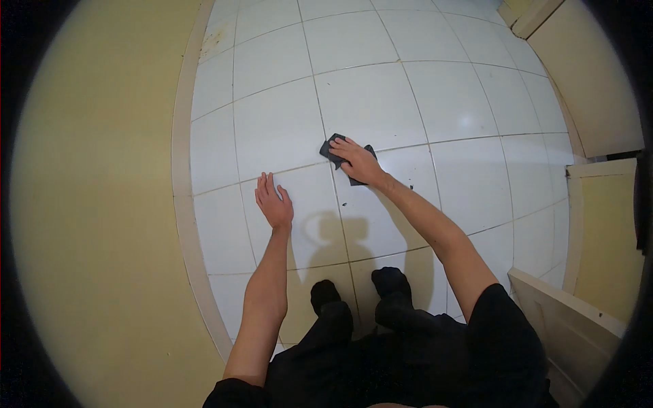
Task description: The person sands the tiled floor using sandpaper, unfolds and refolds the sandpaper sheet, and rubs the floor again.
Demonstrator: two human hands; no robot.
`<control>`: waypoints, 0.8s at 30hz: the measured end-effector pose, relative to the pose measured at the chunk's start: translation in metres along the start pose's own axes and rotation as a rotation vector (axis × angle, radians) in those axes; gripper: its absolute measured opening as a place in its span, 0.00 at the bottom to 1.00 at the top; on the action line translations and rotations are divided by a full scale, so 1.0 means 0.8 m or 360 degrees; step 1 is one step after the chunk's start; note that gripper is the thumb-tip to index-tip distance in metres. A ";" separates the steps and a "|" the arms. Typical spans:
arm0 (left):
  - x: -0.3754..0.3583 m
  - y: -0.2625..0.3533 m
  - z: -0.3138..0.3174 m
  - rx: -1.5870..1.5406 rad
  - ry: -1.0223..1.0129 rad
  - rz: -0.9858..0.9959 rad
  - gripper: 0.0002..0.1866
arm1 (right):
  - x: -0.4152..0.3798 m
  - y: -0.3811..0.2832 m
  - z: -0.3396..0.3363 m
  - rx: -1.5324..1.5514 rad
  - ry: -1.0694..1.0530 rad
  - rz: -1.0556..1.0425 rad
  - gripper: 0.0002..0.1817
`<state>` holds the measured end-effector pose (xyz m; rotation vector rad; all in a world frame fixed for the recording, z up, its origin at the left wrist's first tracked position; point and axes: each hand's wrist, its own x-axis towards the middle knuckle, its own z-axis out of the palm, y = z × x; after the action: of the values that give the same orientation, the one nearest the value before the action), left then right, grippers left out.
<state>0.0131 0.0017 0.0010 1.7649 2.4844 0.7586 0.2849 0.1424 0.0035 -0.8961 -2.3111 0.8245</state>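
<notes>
A dark cloth (332, 151) lies bunched on the white tiled floor (365, 102). On top of it rests my right hand (360, 162), fingers pointing left and pressing the cloth to the tiles; part of the cloth shows beyond the wrist side. To the left, my left hand (274, 202) is flat on or just over the floor with its fingers spread, holding nothing. Small dark bits (344, 205) are scattered on the tiles near the cloth.
A yellow wall (102, 204) with a pale baseboard (182, 156) runs along the left. On the right are a pale door panel (588, 81) and an open door (571, 319). My feet in dark socks (325, 294) are below my hands. Brownish stains (214, 42) mark the far left tiles.
</notes>
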 end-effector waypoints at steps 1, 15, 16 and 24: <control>0.000 0.000 -0.001 0.0000 0.0002 0.0004 0.25 | -0.007 -0.003 0.002 0.0072 0.0045 -0.0032 0.26; 0.000 -0.007 0.007 -0.0010 0.0007 0.0010 0.25 | -0.120 -0.029 -0.122 0.0890 0.0067 0.0772 0.30; -0.002 -0.008 0.006 -0.0011 0.0000 0.0006 0.25 | -0.136 -0.028 -0.137 0.0845 0.0224 0.0723 0.28; -0.002 -0.008 0.006 -0.0007 -0.0002 0.0020 0.25 | -0.332 -0.017 -0.142 -0.0100 0.1114 0.0910 0.28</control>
<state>0.0092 0.0006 -0.0059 1.7809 2.4707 0.7629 0.5237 -0.0187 0.0249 -1.6084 -1.4901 0.5201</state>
